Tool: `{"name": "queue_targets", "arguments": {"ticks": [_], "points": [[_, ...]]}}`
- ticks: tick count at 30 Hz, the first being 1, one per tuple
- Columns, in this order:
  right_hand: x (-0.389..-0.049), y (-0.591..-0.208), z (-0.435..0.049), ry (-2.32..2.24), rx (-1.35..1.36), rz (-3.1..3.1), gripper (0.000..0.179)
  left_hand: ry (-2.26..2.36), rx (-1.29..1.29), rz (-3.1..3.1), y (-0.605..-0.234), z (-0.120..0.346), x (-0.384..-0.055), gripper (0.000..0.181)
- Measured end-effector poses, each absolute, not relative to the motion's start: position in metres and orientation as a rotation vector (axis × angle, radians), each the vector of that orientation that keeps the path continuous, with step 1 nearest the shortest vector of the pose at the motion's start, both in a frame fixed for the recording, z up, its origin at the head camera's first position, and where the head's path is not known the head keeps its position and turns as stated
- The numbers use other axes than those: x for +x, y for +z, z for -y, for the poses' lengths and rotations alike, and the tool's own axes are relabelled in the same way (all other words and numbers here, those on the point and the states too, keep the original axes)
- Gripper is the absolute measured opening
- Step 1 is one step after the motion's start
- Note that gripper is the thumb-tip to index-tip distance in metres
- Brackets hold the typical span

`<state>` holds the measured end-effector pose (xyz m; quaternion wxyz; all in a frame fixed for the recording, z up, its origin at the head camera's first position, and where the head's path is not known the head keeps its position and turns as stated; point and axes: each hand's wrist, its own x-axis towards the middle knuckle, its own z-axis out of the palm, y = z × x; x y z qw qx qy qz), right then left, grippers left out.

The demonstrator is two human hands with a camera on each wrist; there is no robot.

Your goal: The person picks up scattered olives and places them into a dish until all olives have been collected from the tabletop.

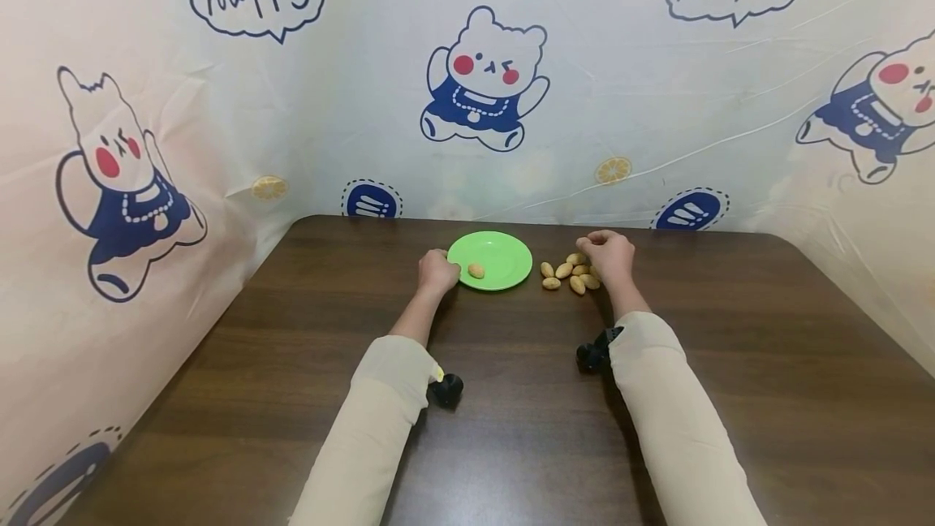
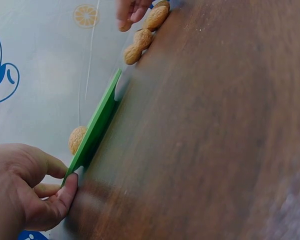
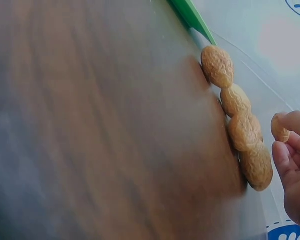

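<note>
A round green plate [image 1: 499, 256] lies on the table, with one small wrinkled potato [image 1: 476, 270] near its front left edge. My left hand [image 1: 438, 272] pinches the plate's left rim; in the left wrist view the thumb is below the rim and the fingers above. To the right of the plate is a loose group of several small potatoes [image 1: 564, 270], tan and oval. Just above that group, my right hand [image 1: 610, 254] holds one small potato [image 3: 279, 128] between thumb and fingertips, seen best in the right wrist view.
The dark brown wooden table [image 1: 511, 428] runs back to a pale printed cloth [image 1: 387, 104] with cartoon bears, which also hangs along both sides. A black wrist camera [image 1: 447, 390] sits on the left sleeve, another black camera [image 1: 595, 354] on the right.
</note>
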<state>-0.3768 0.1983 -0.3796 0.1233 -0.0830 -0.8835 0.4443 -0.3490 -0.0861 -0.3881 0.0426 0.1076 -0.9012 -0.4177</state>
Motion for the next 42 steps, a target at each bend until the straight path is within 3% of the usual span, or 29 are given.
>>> {"name": "queue_targets", "arguments": {"ticks": [6,13,28,42], "points": [[-0.378,-0.381,-0.193,1.284,-0.2,2.576,0.033,-1.266,0.341,2.761,-0.387,0.086,-0.349,0.026],[-0.376,-0.378,-0.183,1.277,-0.099,2.613,0.034,-1.28,0.325,2.763,-0.386,0.086,-0.348,0.035],[-0.375,-0.376,-0.155,1.364,-0.041,2.629,0.032,-1.288,0.314,2.759,-0.386,0.086,-0.348,0.027],[-0.372,-0.372,-0.126,1.333,0.141,2.748,0.029,-1.307,0.315,2.757,-0.386,0.087,-0.347,0.036]]}}
